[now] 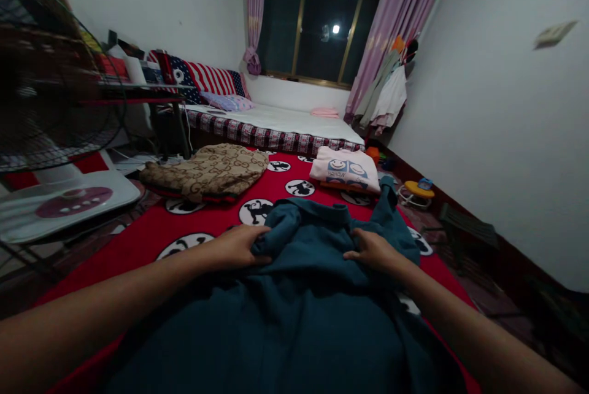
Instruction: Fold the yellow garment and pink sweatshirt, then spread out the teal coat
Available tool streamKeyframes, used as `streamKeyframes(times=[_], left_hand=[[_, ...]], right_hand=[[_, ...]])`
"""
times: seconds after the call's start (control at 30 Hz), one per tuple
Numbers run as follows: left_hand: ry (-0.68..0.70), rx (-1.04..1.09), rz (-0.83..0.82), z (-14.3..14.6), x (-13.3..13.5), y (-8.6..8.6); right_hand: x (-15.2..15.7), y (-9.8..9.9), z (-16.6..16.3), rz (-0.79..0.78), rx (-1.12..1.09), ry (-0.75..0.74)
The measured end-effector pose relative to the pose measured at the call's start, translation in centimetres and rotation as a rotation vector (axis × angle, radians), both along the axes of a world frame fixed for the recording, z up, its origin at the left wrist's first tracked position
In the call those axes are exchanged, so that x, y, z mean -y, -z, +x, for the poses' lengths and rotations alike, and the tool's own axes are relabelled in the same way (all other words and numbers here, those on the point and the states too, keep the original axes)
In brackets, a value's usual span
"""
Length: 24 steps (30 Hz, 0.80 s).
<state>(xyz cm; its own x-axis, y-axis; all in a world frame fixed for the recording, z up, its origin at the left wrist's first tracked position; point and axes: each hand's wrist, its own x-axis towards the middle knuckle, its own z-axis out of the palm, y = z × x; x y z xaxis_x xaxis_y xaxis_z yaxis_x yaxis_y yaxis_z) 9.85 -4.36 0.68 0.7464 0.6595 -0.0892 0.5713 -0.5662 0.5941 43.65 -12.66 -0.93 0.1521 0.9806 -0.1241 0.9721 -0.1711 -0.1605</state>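
Note:
A dark teal collared garment (294, 320), a shirt or jacket, lies spread over the near part of the red blanket (138, 265), its collar end pointing away from me. My left hand (242, 247) grips its cloth at the left shoulder, with bunched fabric between thumb and fingers. On the other side, my right hand (375, 251) pinches the cloth near the right shoulder. One sleeve stretches out beyond my right hand towards the folded pink top. The fingertips of both hands are partly hidden in the folds.
On the blanket's far part lie a brown patterned folded garment (216, 170) and a folded pink top (345, 167). A fan (59, 75) stands close on the left. A bed (285, 121) lies beyond, under the window. At right are a yellow stool (418, 189) and hanging clothes (384, 96).

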Motion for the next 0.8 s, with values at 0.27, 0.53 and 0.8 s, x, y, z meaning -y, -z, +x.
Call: streamKeyframes(times=[0.27,0.53,0.8], left_hand=[[-0.155,-0.097,-0.157,-0.7,-5.0,-5.5],[-0.531,0.205,0.655,3.3,-11.9,-11.0],[-0.002,-0.247,0.267,5.0,-4.6,1.4]], right_hand=[[-3.4,-5.6,-0.3,-0.195,-0.19,-0.023],[-11.3,-8.7,-3.3,0.769,-0.288,-0.011],[-6.2,1.4,-5.3,0.336,-0.053,-0.174]])
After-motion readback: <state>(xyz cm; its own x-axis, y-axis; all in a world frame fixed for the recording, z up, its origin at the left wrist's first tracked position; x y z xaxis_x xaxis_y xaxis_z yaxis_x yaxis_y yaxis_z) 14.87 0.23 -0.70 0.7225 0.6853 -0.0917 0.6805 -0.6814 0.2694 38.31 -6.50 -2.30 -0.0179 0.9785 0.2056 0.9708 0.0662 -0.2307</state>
